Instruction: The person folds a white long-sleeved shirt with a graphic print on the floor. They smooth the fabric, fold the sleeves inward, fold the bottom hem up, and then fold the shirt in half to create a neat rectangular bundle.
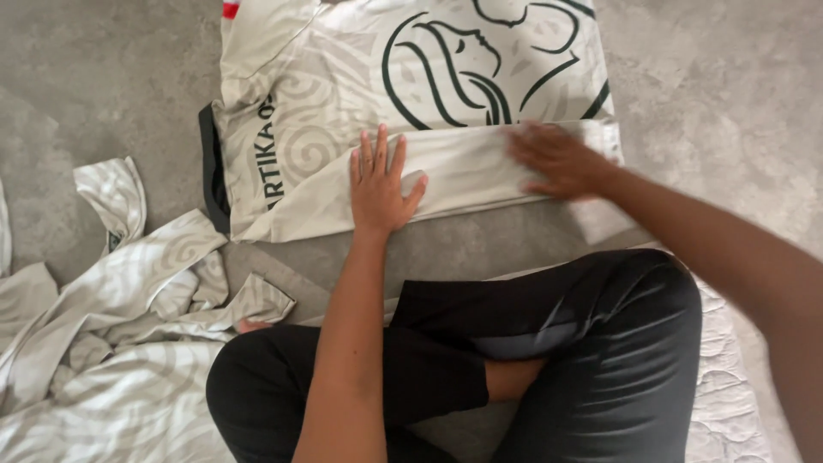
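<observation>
Head view, work in hand: folding of a cream patterned shirt [343, 111] laid flat on the grey carpet [711, 86], directly beyond both hands.
Head view, done so far: the near edge of the shirt is turned up over the body, forming a plain folded band [467, 171] that runs between the two hands and under them. Judged from this, one lengthwise fold is in place.
Head view, left to do: the far part of the shirt lies unfolded, its dark line-drawn graphic fully exposed; further folds appear to remain. More of the same cloth, a crumpled pile of garments [111, 343], lies unfolded, well to the left of the left hand and nearer the person.
Head view, left hand [379, 184]: flat, fingers spread, palm pressing on the left part of the folded band. It grips nothing.
Head view, right hand [559, 160]: resting on the right part of the band, near the shirt's right edge. It is motion-blurred; it seems flat and open rather than pinching the cloth, but this cannot be confirmed.
Hand spacing: the hands are apart, both on the band.
Shirt appearance: pale cream with faint swirl patterning, a dark collar [210, 163] to the left of the left hand, dark lettering down that side, and a small red patch at the far left corner.
Near side of the hands: the person's crossed legs in black trousers [591, 343], on a pale quilted mat [729, 403].
</observation>
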